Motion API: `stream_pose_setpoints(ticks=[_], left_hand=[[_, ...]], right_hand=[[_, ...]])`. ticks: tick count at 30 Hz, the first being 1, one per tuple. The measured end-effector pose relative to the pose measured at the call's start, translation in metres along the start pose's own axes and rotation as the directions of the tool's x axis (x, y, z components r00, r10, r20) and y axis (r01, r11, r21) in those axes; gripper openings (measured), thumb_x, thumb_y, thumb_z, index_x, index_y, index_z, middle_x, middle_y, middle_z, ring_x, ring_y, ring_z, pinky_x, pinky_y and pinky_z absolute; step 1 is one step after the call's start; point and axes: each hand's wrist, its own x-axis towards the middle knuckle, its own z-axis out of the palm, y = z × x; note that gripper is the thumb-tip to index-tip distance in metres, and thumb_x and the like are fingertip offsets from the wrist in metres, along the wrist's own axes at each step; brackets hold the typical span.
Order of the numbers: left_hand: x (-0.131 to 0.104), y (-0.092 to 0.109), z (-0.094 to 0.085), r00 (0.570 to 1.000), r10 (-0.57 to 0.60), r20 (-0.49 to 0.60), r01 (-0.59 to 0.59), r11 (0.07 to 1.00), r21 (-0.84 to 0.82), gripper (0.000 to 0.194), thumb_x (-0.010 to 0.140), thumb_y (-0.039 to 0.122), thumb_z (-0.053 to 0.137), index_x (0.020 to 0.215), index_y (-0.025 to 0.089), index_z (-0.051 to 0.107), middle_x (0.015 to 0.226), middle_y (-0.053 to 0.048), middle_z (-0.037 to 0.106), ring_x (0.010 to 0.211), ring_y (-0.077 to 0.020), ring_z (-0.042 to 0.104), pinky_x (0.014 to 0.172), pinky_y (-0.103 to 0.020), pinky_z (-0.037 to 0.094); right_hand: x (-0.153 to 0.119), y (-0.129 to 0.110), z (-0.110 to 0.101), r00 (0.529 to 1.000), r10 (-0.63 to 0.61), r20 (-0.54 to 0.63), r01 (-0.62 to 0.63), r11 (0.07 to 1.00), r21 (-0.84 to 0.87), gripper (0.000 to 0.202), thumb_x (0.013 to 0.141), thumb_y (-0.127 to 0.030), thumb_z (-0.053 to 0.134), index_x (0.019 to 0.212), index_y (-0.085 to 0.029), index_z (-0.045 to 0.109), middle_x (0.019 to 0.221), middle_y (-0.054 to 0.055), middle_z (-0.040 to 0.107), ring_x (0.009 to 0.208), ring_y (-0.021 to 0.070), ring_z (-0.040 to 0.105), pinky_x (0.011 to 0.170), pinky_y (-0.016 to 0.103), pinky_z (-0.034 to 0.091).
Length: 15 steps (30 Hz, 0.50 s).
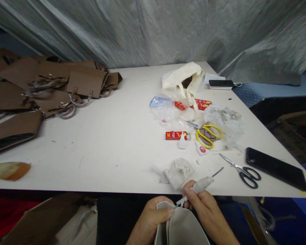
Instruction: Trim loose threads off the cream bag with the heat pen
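Below the table's front edge, my left hand (pixel 153 217) pinches the top rim of a pale grey bag (pixel 185 226), thumb on the near side. My right hand (pixel 202 209) is closed around a tool wrapped in white (pixel 202 184). A thin metal shaft sticks out of its upper end, pointing up and right. The tool's lower end meets the bag's rim beside my left thumb; whether it touches the material I cannot tell. Just beyond my right hand lies a crumpled clear plastic bag (pixel 182 170). The lower part of the grey bag is cut off by the frame.
Brown handbags (pixel 85 81) are piled at the left. Yellow-handled scissors (pixel 205 134), black-handled scissors (pixel 248 173), a red box (pixel 172 135), small white bottles (pixel 182 142) and a black phone (pixel 276 168) lie at the right. A cream cloth bag (pixel 173 76) stands behind them.
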Motion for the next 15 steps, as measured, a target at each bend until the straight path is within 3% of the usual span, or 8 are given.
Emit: stream_pose_setpoints(ticks=[2, 4, 7, 9, 10, 12, 15], left_hand=[[-0.002, 0.001, 0.002, 0.999, 0.019, -0.026, -0.018, 1.000, 0.023, 0.043, 0.053, 0.039, 0.097, 0.075, 0.013, 0.071, 0.063, -0.002, 0.066, 0.057, -0.0143, 0.053, 0.063, -0.027, 0.037], [-0.005, 0.002, 0.003, 1.000, 0.023, -0.016, -0.023, 0.999, 0.030, 0.041, 0.052, 0.038, 0.097, 0.072, 0.013, 0.071, 0.060, -0.001, 0.063, 0.057, -0.0128, 0.051, 0.062, -0.026, 0.036], [-0.011, 0.003, 0.007, 1.000, 0.027, 0.014, -0.027, 1.000, 0.015, 0.038, 0.053, 0.036, 0.096, 0.071, 0.014, 0.072, 0.061, -0.002, 0.065, 0.058, -0.0131, 0.051, 0.062, -0.026, 0.037], [-0.016, 0.001, 0.009, 0.999, 0.029, 0.023, -0.029, 1.000, -0.006, 0.036, 0.054, 0.036, 0.095, 0.072, 0.015, 0.073, 0.063, -0.002, 0.066, 0.059, -0.0135, 0.052, 0.063, -0.027, 0.038], [-0.018, 0.000, 0.010, 0.999, 0.031, 0.029, -0.031, 0.999, -0.016, 0.035, 0.055, 0.036, 0.095, 0.072, 0.015, 0.073, 0.063, -0.002, 0.066, 0.059, -0.0135, 0.052, 0.062, -0.026, 0.038], [-0.023, -0.004, 0.012, 0.998, 0.044, 0.039, -0.043, 0.999, -0.029, 0.034, 0.056, 0.036, 0.094, 0.071, 0.015, 0.072, 0.062, -0.001, 0.064, 0.058, -0.0132, 0.051, 0.060, -0.026, 0.037], [-0.030, -0.009, 0.013, 0.996, 0.085, 0.022, -0.084, 0.996, -0.023, 0.032, 0.057, 0.036, 0.094, 0.070, 0.016, 0.072, 0.060, -0.001, 0.062, 0.055, -0.0129, 0.050, 0.056, -0.027, 0.035]], right_hand=[[-0.003, -0.001, -0.004, 0.994, -0.103, 0.020, 0.105, 0.991, -0.086, 0.043, 0.106, -0.055, 0.047, 0.084, -0.021, 0.061, 0.071, -0.001, 0.060, 0.068, 0.0171, 0.060, 0.064, 0.026, 0.046], [-0.007, -0.002, -0.009, 0.956, -0.280, 0.086, 0.292, 0.933, -0.208, 0.040, 0.108, -0.049, 0.047, 0.083, -0.022, 0.062, 0.076, 0.000, 0.062, 0.073, 0.0173, 0.061, 0.069, 0.027, 0.048], [-0.016, -0.005, -0.019, 0.797, -0.534, 0.283, 0.603, 0.733, -0.315, 0.032, 0.110, -0.042, 0.048, 0.087, -0.025, 0.063, 0.076, -0.001, 0.067, 0.071, 0.0175, 0.062, 0.071, 0.030, 0.049], [-0.022, -0.008, -0.023, 0.700, -0.568, 0.432, 0.711, 0.609, -0.352, 0.024, 0.109, -0.038, 0.052, 0.093, -0.026, 0.065, 0.083, 0.000, 0.073, 0.075, 0.0194, 0.063, 0.073, 0.033, 0.049], [-0.025, -0.010, -0.025, 0.684, -0.554, 0.475, 0.727, 0.577, -0.372, 0.021, 0.109, -0.036, 0.053, 0.096, -0.027, 0.066, 0.086, 0.001, 0.075, 0.077, 0.0203, 0.064, 0.074, 0.035, 0.049], [-0.032, -0.012, -0.026, 0.698, -0.542, 0.468, 0.715, 0.567, -0.409, 0.023, 0.109, -0.038, 0.051, 0.098, -0.026, 0.068, 0.086, 0.003, 0.075, 0.077, 0.0214, 0.064, 0.074, 0.036, 0.049], [-0.043, -0.011, -0.020, 0.739, -0.632, 0.235, 0.665, 0.628, -0.404, 0.040, 0.108, -0.053, 0.046, 0.091, -0.025, 0.069, 0.073, 0.003, 0.068, 0.067, 0.0205, 0.062, 0.065, 0.034, 0.047]])
